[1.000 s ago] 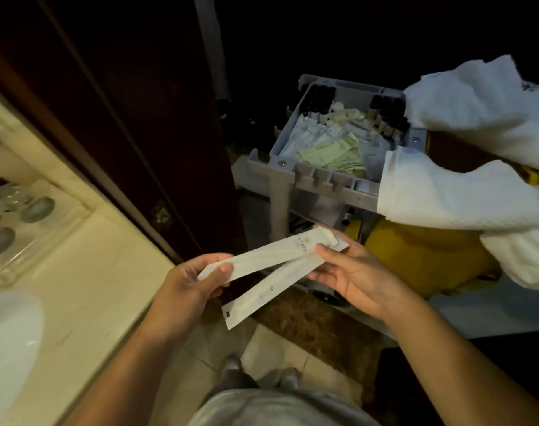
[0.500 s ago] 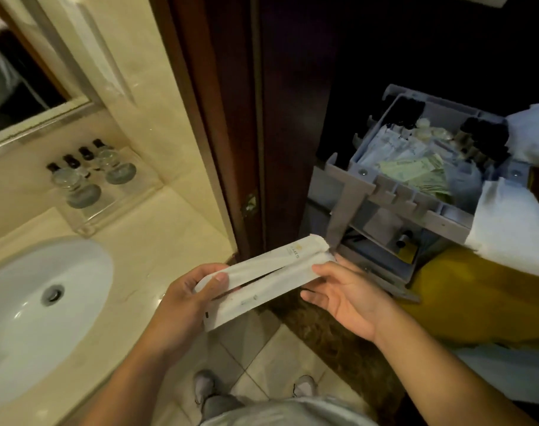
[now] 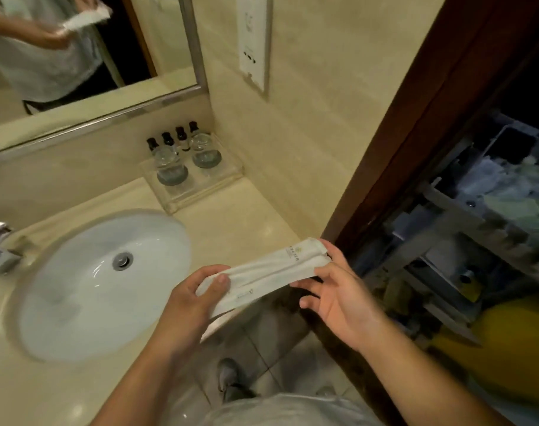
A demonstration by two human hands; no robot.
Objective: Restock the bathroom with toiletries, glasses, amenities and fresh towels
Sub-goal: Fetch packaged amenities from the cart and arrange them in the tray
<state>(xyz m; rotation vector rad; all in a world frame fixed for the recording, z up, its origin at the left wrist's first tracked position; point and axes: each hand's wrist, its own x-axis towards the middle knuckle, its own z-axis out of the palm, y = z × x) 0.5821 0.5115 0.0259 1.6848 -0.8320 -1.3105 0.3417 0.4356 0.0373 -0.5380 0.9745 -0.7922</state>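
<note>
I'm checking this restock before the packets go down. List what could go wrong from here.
1. The white packets are held above the floor beside the sink; a loose grip by the left hand could drop them.
2. Placed carelessly on the clear tray, they might knock the upturned glasses.

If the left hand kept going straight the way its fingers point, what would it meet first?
Probably the right hand, which holds the far end of the same white packets that the left hand grips; depth is unclear.

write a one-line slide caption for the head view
Both hands, left and right, hold white amenity packets over the vanity counter beside the sink.
</note>
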